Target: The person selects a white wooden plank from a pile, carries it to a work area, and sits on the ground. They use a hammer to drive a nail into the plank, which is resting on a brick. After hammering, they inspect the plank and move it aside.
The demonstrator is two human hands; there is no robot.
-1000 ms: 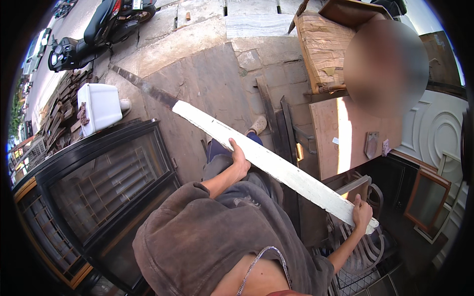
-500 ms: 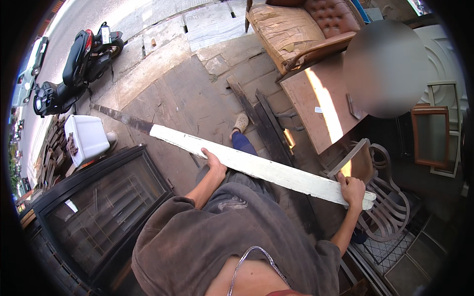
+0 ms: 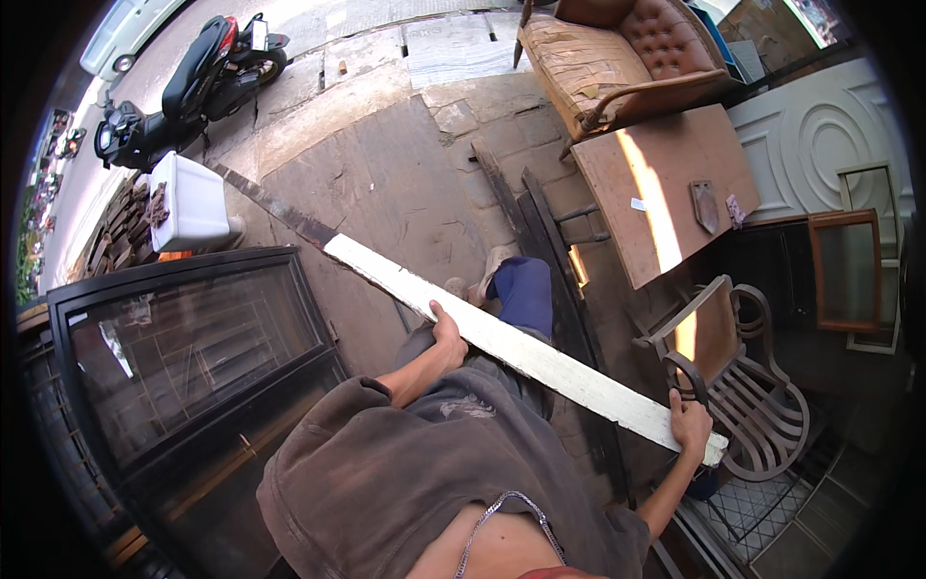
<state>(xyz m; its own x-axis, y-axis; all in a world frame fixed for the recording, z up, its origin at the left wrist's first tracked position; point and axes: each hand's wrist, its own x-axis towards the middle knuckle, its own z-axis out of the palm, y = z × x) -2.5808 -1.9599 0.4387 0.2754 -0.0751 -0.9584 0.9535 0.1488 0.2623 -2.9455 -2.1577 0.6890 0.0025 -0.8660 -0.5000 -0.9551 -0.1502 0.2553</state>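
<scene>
A long white-painted plank (image 3: 552, 365) slants across in front of me, from upper left down to lower right. My left hand (image 3: 448, 338) grips its near edge left of the middle, thumb on top and fingers hidden beneath. Close to the plank's lower right end, my right hand (image 3: 690, 423) is closed over it, knuckles up. Beyond the upper left end runs a dark strip (image 3: 270, 201) in line with the plank; I cannot tell whether the two are one piece. Under the plank shows a leg in blue trousers (image 3: 522, 289).
A dark framed glass panel (image 3: 193, 357) lies at left, near a white bin (image 3: 188, 207) and a motorcycle (image 3: 188, 92). To the right are a wooden chair (image 3: 743, 386), a brown table (image 3: 666, 183) and a worn sofa (image 3: 617, 63). Dark beams (image 3: 555, 261) lie on the ground.
The view has shifted, and the plank now slants more steeply, its right end lower. Both hands keep their hold. The blue-trousered leg shows more, and a blurred round patch at right is gone.
</scene>
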